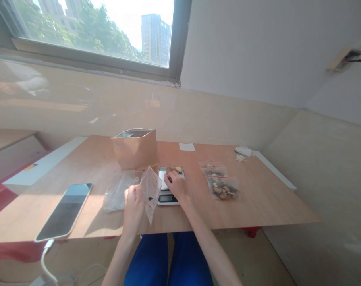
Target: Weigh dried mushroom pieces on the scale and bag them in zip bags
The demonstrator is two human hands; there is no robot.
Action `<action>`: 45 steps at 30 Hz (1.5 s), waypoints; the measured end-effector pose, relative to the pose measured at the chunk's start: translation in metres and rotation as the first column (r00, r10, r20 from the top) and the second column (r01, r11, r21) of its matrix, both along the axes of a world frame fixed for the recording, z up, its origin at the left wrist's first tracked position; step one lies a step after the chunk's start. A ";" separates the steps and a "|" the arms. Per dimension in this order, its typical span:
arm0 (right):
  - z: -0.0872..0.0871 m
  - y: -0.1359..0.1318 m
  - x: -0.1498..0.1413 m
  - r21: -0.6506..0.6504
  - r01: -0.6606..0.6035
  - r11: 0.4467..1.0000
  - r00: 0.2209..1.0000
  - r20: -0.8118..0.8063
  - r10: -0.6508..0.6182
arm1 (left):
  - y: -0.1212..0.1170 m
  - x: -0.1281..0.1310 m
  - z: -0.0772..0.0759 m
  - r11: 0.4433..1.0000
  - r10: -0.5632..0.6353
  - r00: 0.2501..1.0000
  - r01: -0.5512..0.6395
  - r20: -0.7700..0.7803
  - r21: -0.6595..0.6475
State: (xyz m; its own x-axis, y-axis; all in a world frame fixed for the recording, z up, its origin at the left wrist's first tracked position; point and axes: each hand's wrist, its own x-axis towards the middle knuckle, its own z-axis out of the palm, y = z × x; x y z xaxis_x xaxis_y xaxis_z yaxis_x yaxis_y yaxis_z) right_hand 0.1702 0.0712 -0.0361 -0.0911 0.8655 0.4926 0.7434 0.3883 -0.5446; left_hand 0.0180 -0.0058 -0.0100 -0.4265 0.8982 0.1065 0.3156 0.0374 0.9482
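Note:
My left hand (133,206) is closed on the edge of a small clear zip bag (151,188), held open and upright above the table's near edge; a dark bit lies inside it. My right hand (176,186) rests on the small digital kitchen scale (167,190), fingers pinched around dried mushroom pieces (174,169) lying on its platform. The scale's display faces me, partly hidden behind the bag.
A brown paper pouch (135,148) stands open behind the scale. Filled zip bags of dried mushrooms (222,186) lie to the right, empty clear bags (118,192) to the left. A phone (65,210) lies at the wooden table's (257,202) near left with a cable attached. White paper scraps (186,147) sit at the back.

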 end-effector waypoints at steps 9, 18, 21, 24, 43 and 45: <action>0.072 -0.022 -0.034 -0.098 -0.046 0.994 0.954 -0.300 0.014 | 0.004 0.016 -0.003 0.993 -0.112 0.989 0.114 0.092 -0.016; 0.026 0.019 0.001 -0.056 -0.029 0.998 0.995 0.093 0.034 | 0.000 0.004 0.001 0.999 -0.030 0.996 0.032 0.082 -0.028; 0.005 0.025 0.006 -0.116 -0.048 0.992 0.946 0.312 0.082 | -0.002 0.004 0.002 1.000 -0.017 0.995 0.019 0.098 -0.023; -0.003 0.021 0.002 -0.108 -0.032 0.994 0.916 0.394 0.072 | -0.004 0.006 0.001 0.999 -0.020 0.991 0.023 0.135 -0.021; 0.072 -0.006 -0.033 0.036 -0.242 0.970 0.809 -0.545 0.222 | 0.006 0.017 -0.006 0.998 -0.029 0.968 0.043 0.251 -0.052; 0.074 -0.005 -0.038 0.036 -0.303 0.952 0.831 -0.480 0.282 | 0.007 0.017 -0.008 0.998 -0.029 0.954 0.047 0.298 -0.053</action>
State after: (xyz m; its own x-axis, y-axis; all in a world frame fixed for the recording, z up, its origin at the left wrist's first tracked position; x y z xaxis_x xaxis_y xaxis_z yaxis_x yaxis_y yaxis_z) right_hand 0.1319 0.0658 0.0383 -0.1081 0.8555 0.5064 0.2458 0.5166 -0.8202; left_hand 0.0347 0.0010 -0.0177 -0.3965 0.9151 -0.0732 0.0224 0.0893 0.9958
